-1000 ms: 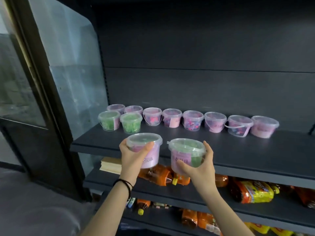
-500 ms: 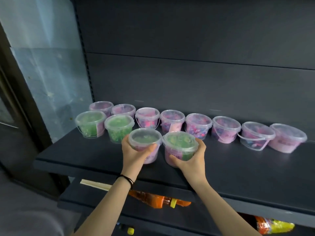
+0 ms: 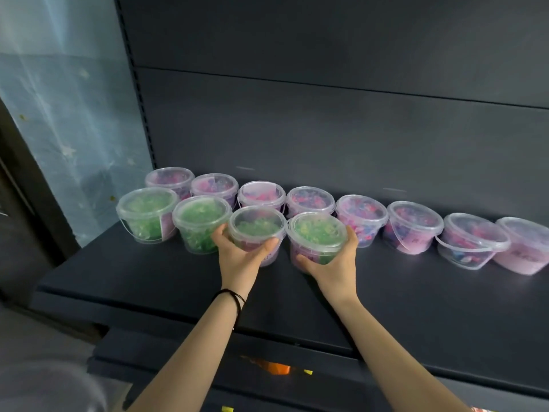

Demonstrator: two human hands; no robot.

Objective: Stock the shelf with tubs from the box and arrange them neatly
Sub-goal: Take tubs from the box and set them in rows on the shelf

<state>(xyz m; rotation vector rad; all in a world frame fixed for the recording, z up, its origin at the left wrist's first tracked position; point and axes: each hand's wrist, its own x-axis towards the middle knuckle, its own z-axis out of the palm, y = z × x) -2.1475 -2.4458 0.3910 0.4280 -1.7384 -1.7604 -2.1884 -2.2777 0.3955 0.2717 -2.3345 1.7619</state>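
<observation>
We have brought both tubs from below the shelf (image 3: 178,281) edge into its front row, just right of the green tubs (image 3: 175,215). Our left hand (image 3: 240,258) still grips the left tub (image 3: 255,228), our right hand (image 3: 334,263) the right tub (image 3: 316,234); releasing them comes next.

Tubs (image 3: 255,233) clear glossy plastic; shelf (image 3: 178,278) matt dark, smooth.

No writing can be read. Pink labels on the left tub (image 3: 255,227), in the left hand (image 3: 237,260), and the right tub (image 3: 316,233), in the right hand (image 3: 332,266), carry dark marks, too blurred; likewise the end tub (image 3: 523,248) at three o'clock.
</observation>
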